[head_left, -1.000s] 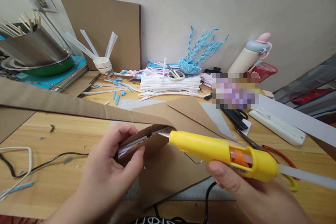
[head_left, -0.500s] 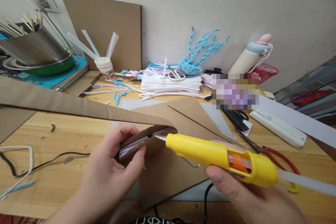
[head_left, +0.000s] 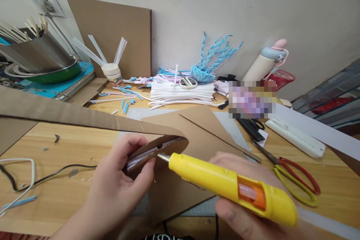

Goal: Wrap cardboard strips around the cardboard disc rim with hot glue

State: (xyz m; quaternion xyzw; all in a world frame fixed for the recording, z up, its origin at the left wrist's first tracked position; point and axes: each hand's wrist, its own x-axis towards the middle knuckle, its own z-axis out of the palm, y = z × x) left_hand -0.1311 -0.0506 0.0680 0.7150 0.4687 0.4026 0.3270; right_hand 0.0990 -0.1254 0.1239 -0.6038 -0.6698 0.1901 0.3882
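My left hand [head_left: 120, 176] pinches a rounded cardboard piece [head_left: 171, 143], two brown layers with white strips showing between them. A long cardboard strip [head_left: 73, 114] curls round its far end and runs off to the left. In my right hand [head_left: 250, 195] is a yellow hot glue gun [head_left: 208, 174], with a clear glue stick [head_left: 326, 223] sticking out of its back. The metal nozzle points at the near layer's edge, close to my left thumb; whether it touches cannot be told. Below lies a larger cardboard sheet [head_left: 185, 191] on a grey cutting mat [head_left: 233, 129].
Scissors with red and yellow handles [head_left: 298, 180] lie at the right, beside a white bar-shaped device [head_left: 295, 137]. White pipe cleaners [head_left: 182, 94] are bundled near the wall. A paper cup [head_left: 111, 73] holds glue sticks. At the left are a metal pot [head_left: 42, 54] and a cable [head_left: 60, 168].
The glue gun has moved down and slightly left, its nozzle leaving the gap between the layers for the near edge. My left hand and the cardboard have barely moved.
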